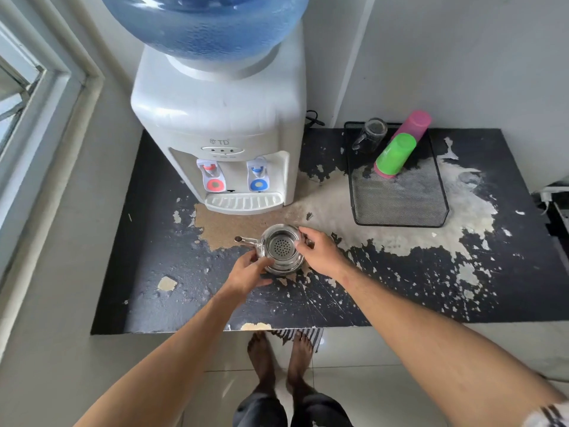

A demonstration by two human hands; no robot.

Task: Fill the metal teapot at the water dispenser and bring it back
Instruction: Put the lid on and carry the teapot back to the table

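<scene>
The metal teapot (pixel 281 248) stands on the worn black counter (pixel 400 288) in front of the white water dispenser (pixel 221 124). Its lid is off, a perforated strainer shows inside, and its spout points left. My left hand (pixel 246 272) grips the pot's near-left side. My right hand (pixel 320 251) holds its right side at the handle, fingers curled over the rim. The dispenser has a red tap (pixel 212 177) and a blue tap (pixel 258 177) above a drip tray (pixel 243 202). A blue water bottle (pixel 206 23) sits on top.
A black mesh tray (pixel 400 204) at the right holds an upturned glass mug (pixel 371 134) and stacked green and pink cups (pixel 397 152). A window frame (pixel 40 124) is at the left, a wall behind. My bare feet stand below the counter's front edge.
</scene>
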